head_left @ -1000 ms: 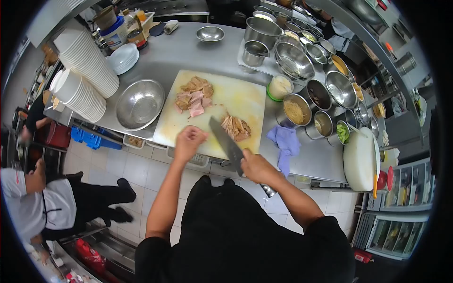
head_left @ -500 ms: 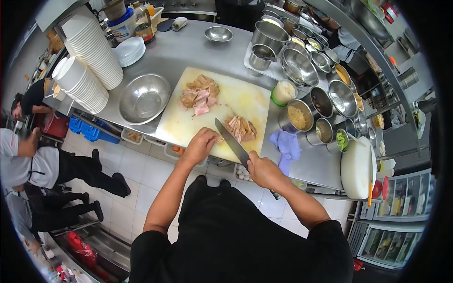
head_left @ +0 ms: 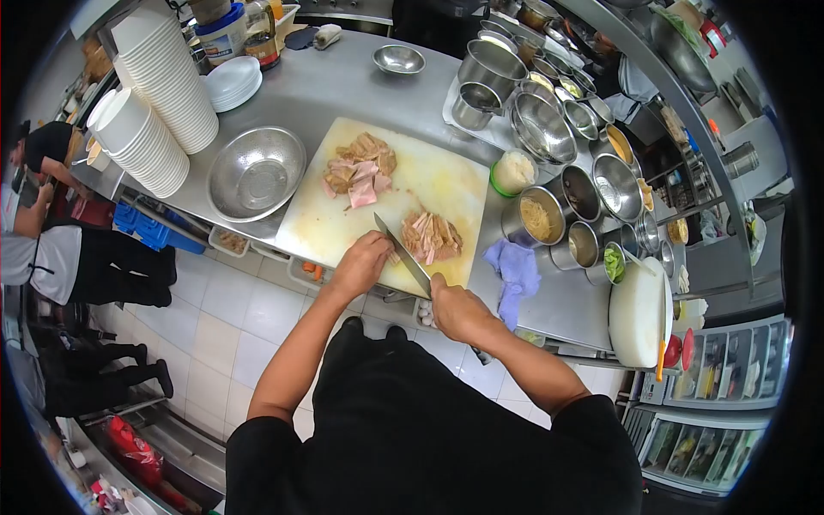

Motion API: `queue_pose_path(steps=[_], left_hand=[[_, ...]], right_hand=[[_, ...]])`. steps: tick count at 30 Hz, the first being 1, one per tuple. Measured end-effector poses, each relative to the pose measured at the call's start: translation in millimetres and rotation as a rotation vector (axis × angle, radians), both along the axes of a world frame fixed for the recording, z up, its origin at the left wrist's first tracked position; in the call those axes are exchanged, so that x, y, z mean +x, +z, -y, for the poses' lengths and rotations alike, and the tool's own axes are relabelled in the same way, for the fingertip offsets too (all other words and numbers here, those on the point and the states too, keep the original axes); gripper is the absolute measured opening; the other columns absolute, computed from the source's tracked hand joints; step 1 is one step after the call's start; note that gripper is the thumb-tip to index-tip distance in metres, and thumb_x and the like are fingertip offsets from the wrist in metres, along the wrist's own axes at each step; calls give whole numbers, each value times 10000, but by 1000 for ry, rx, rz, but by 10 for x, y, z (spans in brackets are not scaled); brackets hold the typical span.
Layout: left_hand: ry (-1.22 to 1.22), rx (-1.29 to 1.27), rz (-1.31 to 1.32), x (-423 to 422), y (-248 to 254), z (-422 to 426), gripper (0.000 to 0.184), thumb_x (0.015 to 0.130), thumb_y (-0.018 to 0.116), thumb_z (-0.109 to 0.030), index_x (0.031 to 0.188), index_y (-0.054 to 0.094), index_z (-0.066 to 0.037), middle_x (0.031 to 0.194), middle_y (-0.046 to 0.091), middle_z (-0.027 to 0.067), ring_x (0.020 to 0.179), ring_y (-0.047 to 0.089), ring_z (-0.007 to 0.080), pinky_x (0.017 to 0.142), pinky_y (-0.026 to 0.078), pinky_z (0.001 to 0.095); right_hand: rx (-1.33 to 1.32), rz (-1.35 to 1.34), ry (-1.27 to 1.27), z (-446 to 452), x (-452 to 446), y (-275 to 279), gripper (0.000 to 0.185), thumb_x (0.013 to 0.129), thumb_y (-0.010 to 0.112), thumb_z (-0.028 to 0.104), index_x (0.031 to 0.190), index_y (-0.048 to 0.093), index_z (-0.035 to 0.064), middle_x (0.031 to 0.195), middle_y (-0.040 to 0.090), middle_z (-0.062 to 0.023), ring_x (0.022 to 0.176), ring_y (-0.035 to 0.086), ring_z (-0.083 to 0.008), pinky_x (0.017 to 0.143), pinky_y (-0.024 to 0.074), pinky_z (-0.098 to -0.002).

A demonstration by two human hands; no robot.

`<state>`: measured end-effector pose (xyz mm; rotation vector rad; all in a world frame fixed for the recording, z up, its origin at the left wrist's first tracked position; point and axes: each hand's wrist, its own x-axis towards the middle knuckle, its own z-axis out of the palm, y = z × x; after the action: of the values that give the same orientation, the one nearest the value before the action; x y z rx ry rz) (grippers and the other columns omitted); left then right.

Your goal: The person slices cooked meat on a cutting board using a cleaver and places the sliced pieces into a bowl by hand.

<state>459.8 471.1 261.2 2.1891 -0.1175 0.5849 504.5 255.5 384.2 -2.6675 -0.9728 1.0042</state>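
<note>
My right hand [head_left: 463, 311] is wrapped round the handle of a kitchen knife [head_left: 405, 256], whose blade slants across the near part of a white cutting board [head_left: 319, 227]. Left of the blade, my left hand [head_left: 360, 263] has its fingers curled down on a small piece of meat, mostly hidden beneath them. The blade lies right beside these fingertips. On the other side of the knife is a pile of sliced cooked meat [head_left: 436, 237]. Larger chunks of meat [head_left: 362, 168], some pinkish, rest toward the back of the board.
A perforated steel bowl [head_left: 257, 176] stands left of the board, near tall stacks of white tubs [head_left: 159, 69]. To the right are a purple cloth [head_left: 513, 273], a tub with a green rim [head_left: 515, 172] and several steel pots [head_left: 534, 216]. Co-workers [head_left: 60, 257] stand at far left.
The knife and my right hand have shifted left, bringing the blade closer to my left fingertips. The whole view has moved slightly. At far left, a co-worker has shifted.
</note>
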Motion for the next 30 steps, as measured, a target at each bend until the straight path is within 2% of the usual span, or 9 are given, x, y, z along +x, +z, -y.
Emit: queue_pose_path(steps=[3,6,8,10,12,16,21,26,30], left_hand=[[-5,-8,-14,-5,-7,-18,79,898,635,11,970,666,20,995,636,173,941,636,374,816,526,428],[-2,-21,-8,1,7,-12,80,895,634,11,969,663,22,991,636,173,930,636,375,808,526,433],[10,-30,8,-14,25,-4,85,893,633,14,974,660,21,981,636,172,919,636,376,801,527,434],[13,-31,3,-16,18,-6,86,894,632,16,976,659,19,982,638,172,919,637,376,800,528,433],[19,-36,-1,-24,5,-6,86,895,631,19,978,657,18,982,639,171,919,638,377,799,529,432],[13,-33,13,-48,-31,-21,91,894,636,20,983,653,10,995,644,170,932,640,375,809,529,425],[20,-57,-9,-46,-9,-40,118,885,642,33,999,650,3,1000,643,164,937,640,371,816,528,416],[22,-48,26,-53,-72,-34,119,892,639,40,1006,645,10,1005,636,167,947,637,364,826,527,414],[37,-63,32,-49,-91,-33,111,895,639,38,1003,645,16,1004,639,167,945,638,366,832,528,414]], right_hand=[[2,-32,-27,23,118,79,242,916,441,19,1133,456,-87,965,652,-397,956,661,-533,858,507,-570],[-56,-79,-17,-42,77,584,234,925,423,10,1135,456,-88,972,649,-402,966,660,-531,868,507,-567],[-76,-126,-30,-68,81,650,232,932,424,18,1135,456,-89,982,648,-402,973,659,-529,872,503,-569],[-94,-173,-45,-85,83,544,230,940,425,26,1135,456,-90,993,648,-402,980,659,-528,877,500,-571],[-16,-88,-42,-59,58,180,229,970,430,70,1128,454,-94,997,650,-398,984,660,-524,878,493,-576],[-12,-43,-55,-19,19,10,248,1006,426,131,1137,449,-79,979,652,-392,961,655,-534,872,489,-582],[48,-75,-68,53,76,278,258,1026,423,183,1161,448,-36,947,650,-384,926,637,-555,849,481,-602],[35,-96,-2,72,111,398,278,1029,419,190,1153,449,-57,966,651,-382,922,641,-551,839,479,-603],[-12,-97,17,-5,151,230,241,979,428,105,1143,448,-71,978,651,-389,935,654,-539,850,498,-581]])
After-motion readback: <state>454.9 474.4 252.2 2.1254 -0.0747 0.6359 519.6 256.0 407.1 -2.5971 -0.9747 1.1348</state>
